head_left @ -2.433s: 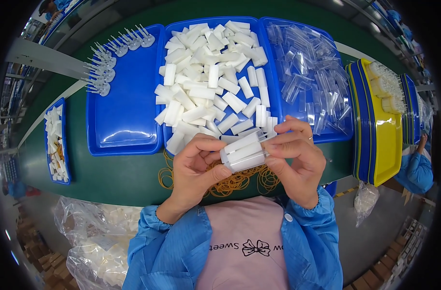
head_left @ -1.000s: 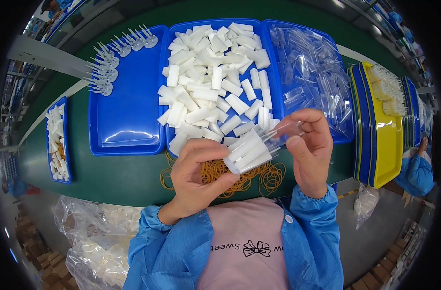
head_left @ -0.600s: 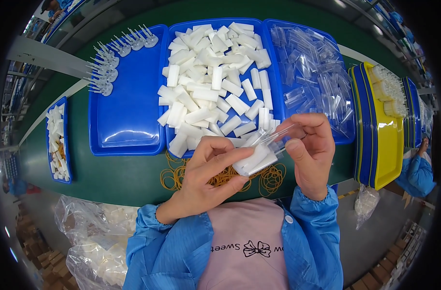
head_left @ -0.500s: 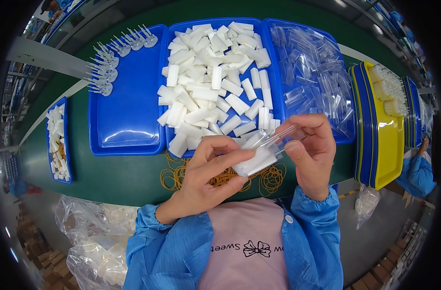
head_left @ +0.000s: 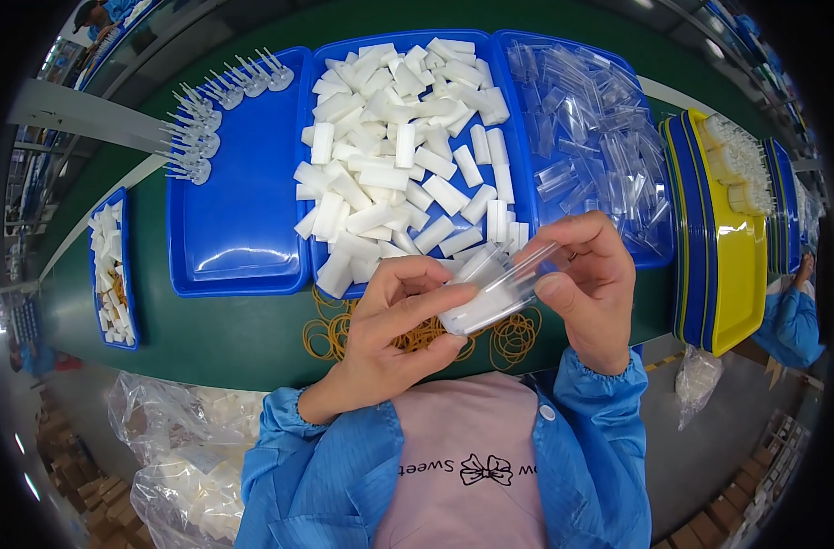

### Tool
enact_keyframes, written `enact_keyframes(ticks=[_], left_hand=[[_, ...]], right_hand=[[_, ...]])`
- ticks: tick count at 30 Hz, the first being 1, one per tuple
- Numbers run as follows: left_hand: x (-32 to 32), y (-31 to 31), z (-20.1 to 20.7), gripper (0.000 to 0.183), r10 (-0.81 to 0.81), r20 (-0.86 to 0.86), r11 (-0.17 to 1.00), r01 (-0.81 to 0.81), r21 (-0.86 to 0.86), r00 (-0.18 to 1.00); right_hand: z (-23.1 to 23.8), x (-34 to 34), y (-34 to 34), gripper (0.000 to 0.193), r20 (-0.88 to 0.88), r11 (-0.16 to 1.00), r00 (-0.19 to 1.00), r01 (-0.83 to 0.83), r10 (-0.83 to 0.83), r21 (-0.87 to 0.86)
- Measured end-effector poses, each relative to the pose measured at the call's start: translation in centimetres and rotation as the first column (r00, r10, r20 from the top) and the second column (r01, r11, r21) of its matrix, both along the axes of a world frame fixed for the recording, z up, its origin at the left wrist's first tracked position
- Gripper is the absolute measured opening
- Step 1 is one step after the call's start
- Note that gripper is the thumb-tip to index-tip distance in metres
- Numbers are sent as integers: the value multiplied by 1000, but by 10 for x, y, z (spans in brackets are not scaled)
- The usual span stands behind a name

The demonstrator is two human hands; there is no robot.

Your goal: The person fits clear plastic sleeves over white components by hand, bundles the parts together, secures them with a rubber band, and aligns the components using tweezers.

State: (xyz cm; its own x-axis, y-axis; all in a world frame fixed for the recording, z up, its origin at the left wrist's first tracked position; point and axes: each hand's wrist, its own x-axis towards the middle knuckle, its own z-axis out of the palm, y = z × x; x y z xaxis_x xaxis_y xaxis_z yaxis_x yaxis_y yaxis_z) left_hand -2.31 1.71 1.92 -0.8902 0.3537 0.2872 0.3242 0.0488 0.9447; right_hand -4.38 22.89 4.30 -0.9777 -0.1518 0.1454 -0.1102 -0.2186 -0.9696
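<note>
Over the front edge of the white pieces' tray, my left hand (head_left: 385, 320) pinches a clear plastic piece with a white block (head_left: 492, 302) in it, between thumb and fingers. Long clear edges, like tubes or a folded sleeve, stick out from it toward the right. At that end my right hand (head_left: 592, 279) has its thumb and forefinger curled round the clear plastic. How the clear parts join is hard to make out. Beneath the hands, several tan rubber bands (head_left: 513, 339) lie on the green table.
A blue tray of white blocks (head_left: 371, 174) stands ahead, with a tray of clear plastic pieces (head_left: 609, 137) to its right. In the left blue tray (head_left: 238, 201), clear pronged bundles (head_left: 197, 137) line the edge. Stacked trays (head_left: 742, 274) stand far right; a small tray (head_left: 115, 274) sits far left.
My right hand has shifted slightly at the clear plastic, whose far end now looks more spread. The left hand keeps its grip in nearly the same place.
</note>
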Motion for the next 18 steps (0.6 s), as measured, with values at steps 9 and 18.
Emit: enact_keyframes(ticks=[9, 18], left_hand=[[1, 0, -2, 56, 25, -18, 999, -25, -40, 1000], [-4, 7, -1, 76, -519, 677, 809, 45, 586, 522]], right_hand=[[1, 1, -2, 31, -45, 993, 999, 9, -4, 114], [8, -2, 5, 36, 31, 943, 974, -225, 225, 247]])
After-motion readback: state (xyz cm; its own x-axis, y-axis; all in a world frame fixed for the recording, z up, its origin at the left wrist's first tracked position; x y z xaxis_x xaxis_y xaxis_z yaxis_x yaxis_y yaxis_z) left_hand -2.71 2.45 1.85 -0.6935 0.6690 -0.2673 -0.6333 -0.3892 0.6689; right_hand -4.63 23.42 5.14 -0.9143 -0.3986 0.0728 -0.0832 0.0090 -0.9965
